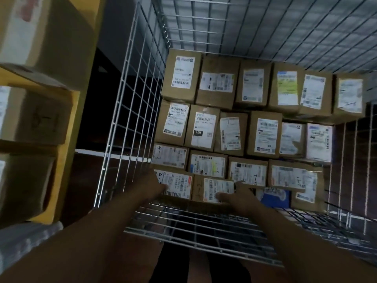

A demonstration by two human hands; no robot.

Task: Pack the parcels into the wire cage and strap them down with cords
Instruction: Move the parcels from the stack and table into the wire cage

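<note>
Left hand (152,184) rests on the corner box (177,185), grip unclear; right hand (238,194) pinches the next box (212,189), probably seating it tight against the cage (130,99) front.

Wire cage (244,23) w/ parcels (264,133), prob. stacked

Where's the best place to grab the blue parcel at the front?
Probably the blue parcel's near edge, reached from the open front: brown boxes crowd its left, right and back, and it seems to sit lower than they do.
</note>
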